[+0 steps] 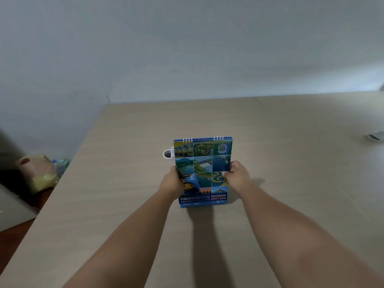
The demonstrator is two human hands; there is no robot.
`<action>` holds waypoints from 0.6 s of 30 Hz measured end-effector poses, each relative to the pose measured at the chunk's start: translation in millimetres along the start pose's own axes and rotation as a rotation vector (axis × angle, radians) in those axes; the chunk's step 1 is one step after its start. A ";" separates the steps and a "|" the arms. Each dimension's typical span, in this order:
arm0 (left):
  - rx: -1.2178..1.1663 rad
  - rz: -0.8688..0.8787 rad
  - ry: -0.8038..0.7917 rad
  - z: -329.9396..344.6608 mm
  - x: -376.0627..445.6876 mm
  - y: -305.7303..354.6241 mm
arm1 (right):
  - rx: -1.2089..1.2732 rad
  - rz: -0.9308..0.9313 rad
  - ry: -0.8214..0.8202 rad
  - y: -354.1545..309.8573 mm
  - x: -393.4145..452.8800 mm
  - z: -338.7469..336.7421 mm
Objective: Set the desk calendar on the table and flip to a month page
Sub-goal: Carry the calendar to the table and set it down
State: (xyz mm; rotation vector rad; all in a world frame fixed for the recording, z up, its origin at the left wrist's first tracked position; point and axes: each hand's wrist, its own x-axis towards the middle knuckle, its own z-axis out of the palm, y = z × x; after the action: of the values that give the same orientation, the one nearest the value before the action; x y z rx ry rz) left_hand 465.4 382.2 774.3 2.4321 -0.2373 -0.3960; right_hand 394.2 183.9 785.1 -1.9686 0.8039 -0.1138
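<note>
A blue desk calendar with white spiral rings along its top edge stands upright on the beige table, its cover of photo tiles facing me. The cover page is showing, with the word CALENDAR at the lower right. My left hand grips its left edge and my right hand grips its right edge, thumbs on the front. The calendar's bottom edge appears to touch the tabletop. A dark shadow falls on the table in front of it.
A white cup-like object peeks out behind the calendar's upper left. A small white item lies at the table's far right. Off the table's left edge sit a yellowish bag and bottles. A plain wall rises behind.
</note>
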 end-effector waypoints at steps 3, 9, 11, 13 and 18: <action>-0.028 0.011 0.049 9.8 -1.6 -5.2 | 0.008 0.021 0.019 8.0 2.0 4.2; -0.252 -0.053 0.197 18.1 -6.6 -7.5 | 0.098 0.049 0.088 19.5 -6.1 6.5; -0.321 -0.060 0.226 22.7 -14.3 -5.6 | 0.144 0.081 0.070 23.8 -12.7 7.2; -0.357 -0.019 0.223 30.5 -24.3 -4.6 | 0.135 0.084 0.007 29.9 -21.6 8.1; -0.415 0.067 0.214 51.2 -46.5 -6.5 | 0.134 0.055 -0.129 45.1 -36.3 8.0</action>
State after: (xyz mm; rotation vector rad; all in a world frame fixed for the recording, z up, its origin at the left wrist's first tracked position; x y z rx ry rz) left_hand 404.9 369.9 742.5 2.0314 -0.1276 -0.1345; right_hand 347.1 196.9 753.0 -1.8074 0.7463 -0.0076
